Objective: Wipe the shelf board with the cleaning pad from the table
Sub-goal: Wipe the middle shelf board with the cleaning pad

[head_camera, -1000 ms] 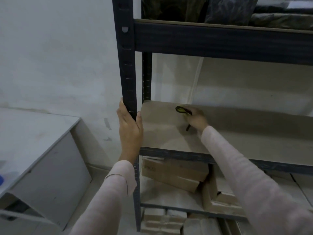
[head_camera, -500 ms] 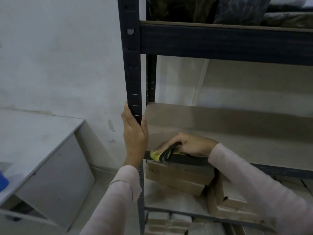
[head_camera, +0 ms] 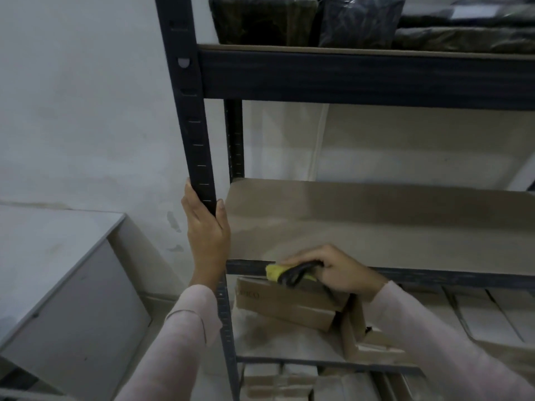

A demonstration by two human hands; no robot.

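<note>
A bare tan shelf board (head_camera: pixel 376 224) sits at mid height in a dark metal rack. My right hand (head_camera: pixel 333 269) is at the board's front edge and grips a yellow and black cleaning pad (head_camera: pixel 285 273). The pad lies against the dark front rail (head_camera: pixel 451 276), near the board's left end. My left hand (head_camera: pixel 207 230) is wrapped around the rack's front left upright (head_camera: pixel 192 120), level with the board. Both arms wear pale pink sleeves.
Dark wrapped bundles (head_camera: pixel 359 20) fill the shelf above. Cardboard boxes (head_camera: pixel 292 303) are stacked on the shelves below the board. A grey table (head_camera: pixel 49 256) stands to the left against the white wall (head_camera: pixel 81 96).
My right hand drew the pad from the back left of the board to its front edge, then shifted it slightly right along the rail. My left hand stayed on the upright.
</note>
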